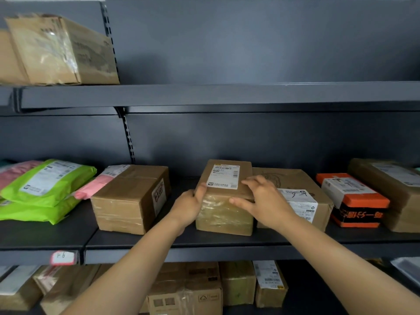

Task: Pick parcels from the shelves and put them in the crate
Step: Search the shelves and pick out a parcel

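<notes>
Brown cardboard, taped glossy on its front face, makes up the small cardboard box (pixel 221 212) that stands on the dark middle shelf (pixel 204 243), a white shipping label on its top. Both hands hold it where it stands. The left hand (pixel 188 208) clasps the box's left side, thumb hooked over the top front edge and the other fingers hidden round the side. The right hand (pixel 266 201) lies over the top right corner, fingers spread on the top beside the label and thumb stretched along the upper front face, so the box sits between the two palms.

Just left of it, with a gap, stands a larger cardboard box (pixel 131 198). Touching its right side is a low flat box (pixel 302 196), partly under the right wrist. Farther right sits an orange-and-black box (pixel 354 201). At far left lie green mailer bags (pixel 45 183) and a pink mailer (pixel 95 185). More cardboard boxes (pixel 186 289) fill the shelf below.
</notes>
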Tool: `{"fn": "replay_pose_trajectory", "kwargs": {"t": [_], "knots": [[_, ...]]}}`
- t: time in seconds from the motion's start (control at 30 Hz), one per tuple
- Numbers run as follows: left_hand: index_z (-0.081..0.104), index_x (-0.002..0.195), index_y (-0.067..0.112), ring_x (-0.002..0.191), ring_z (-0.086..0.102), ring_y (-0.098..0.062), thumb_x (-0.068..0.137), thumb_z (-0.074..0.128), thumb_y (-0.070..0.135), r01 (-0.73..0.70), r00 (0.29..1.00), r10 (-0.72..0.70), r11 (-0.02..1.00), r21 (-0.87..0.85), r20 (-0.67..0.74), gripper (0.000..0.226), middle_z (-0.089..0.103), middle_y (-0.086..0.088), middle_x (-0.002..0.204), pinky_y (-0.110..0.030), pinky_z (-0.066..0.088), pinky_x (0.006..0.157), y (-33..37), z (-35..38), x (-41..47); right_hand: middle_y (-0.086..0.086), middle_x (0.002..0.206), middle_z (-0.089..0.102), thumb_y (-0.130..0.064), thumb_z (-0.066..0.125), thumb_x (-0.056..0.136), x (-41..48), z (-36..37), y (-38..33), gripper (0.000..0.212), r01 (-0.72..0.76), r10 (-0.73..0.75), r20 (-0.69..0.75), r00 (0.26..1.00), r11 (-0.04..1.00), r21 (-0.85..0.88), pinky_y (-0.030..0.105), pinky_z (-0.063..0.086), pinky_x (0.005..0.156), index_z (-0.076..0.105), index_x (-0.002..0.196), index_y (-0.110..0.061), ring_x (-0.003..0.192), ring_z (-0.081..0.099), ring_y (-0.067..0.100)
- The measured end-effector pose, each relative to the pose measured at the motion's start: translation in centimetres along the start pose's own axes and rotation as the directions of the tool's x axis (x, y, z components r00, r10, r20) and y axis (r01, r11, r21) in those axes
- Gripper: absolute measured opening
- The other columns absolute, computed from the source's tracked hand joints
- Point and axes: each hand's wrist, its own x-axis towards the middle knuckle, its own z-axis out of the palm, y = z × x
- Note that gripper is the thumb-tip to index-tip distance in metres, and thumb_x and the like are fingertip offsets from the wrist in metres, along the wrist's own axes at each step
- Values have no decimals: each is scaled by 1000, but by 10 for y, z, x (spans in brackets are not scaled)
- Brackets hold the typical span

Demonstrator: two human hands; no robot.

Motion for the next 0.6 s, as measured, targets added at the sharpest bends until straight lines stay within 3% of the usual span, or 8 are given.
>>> {"fn": "replay_pose_trajectory", "kwargs": {"t": [0.1, 0.17, 0.27, 0.33, 0.4, 0.47, 0.53, 0.6], "knots": [[61, 112, 19, 101, 62, -15, 91, 38, 60, -73, 996, 70, 996, 52, 53, 51, 68, -1, 105, -38, 50, 95, 1, -2, -9, -3, 144, 42, -66, 50, 81, 0, -7, -2, 74, 59, -61, -13, 998, 988, -140, 35, 21, 114, 42, 140, -21, 135, 30, 18], [59, 121, 18, 107, 59, -13, 96, 42, 47, -219, 969, 239, 949, 227, -67, 42, 66, -2, 115, -26, 45, 93, 2, -9, -17, -5, 144, 42, -64, 51, 82, -1, -8, -11, 70, 147, -151, -9, 989, 973, -177, 34, 14, 116, 44, 139, -24, 137, 28, 15], [59, 125, 15, 100, 57, -5, 95, 52, 32, -371, 812, 522, 808, 458, -263, 36, 64, -1, 116, -17, 41, 84, 6, -28, -35, -6, 144, 43, -58, 53, 85, 2, -2, -34, 64, 279, -284, -8, 959, 948, -153, 31, 14, 115, 44, 139, -24, 136, 30, 13], [60, 123, 16, 100, 58, -11, 93, 54, 34, -356, 731, 613, 717, 599, -299, 36, 64, -2, 115, -22, 45, 85, 3, -49, -42, -5, 141, 46, -53, 54, 88, 5, 6, -51, 59, 347, -352, -14, 936, 929, -130, 30, 20, 113, 46, 138, -23, 132, 33, 14], [58, 126, 18, 110, 56, -25, 89, 48, 50, -178, 680, 661, 570, 802, -318, 49, 61, -5, 121, -37, 46, 91, -7, -73, -42, -5, 139, 48, -48, 54, 90, 8, 14, -66, 54, 389, -393, -21, 919, 916, -95, 29, 25, 110, 48, 137, -22, 130, 36, 14], [48, 135, 21, 121, 45, -39, 82, 48, 66, 85, 694, 592, 498, 863, -410, 69, 51, -8, 134, -49, 39, 95, -18, -91, -45, -4, 139, 47, -43, 55, 92, 8, 22, -80, 52, 403, -405, -14, 914, 913, -60, 29, 27, 109, 46, 138, -21, 130, 36, 14], [26, 145, 28, 135, 23, -46, 74, 40, 81, 268, 780, 352, 561, 783, -518, 89, 27, -7, 152, -58, 25, 104, -31, -105, -48, -3, 141, 46, -39, 54, 93, 9, 28, -92, 53, 406, -406, 9, 914, 913, -35, 28, 29, 108, 42, 141, -21, 132, 35, 14], [11, 148, 35, 140, 6, -46, 67, 31, 90, 353, 846, 101, 629, 693, -523, 99, 4, -1, 158, -60, 16, 108, -45, -117, -45, -2, 142, 44, -38, 54, 93, 8, 34, -106, 55, 403, -402, 47, 914, 915, -24, 29, 32, 107, 38, 143, -20, 133, 34, 15]]}}
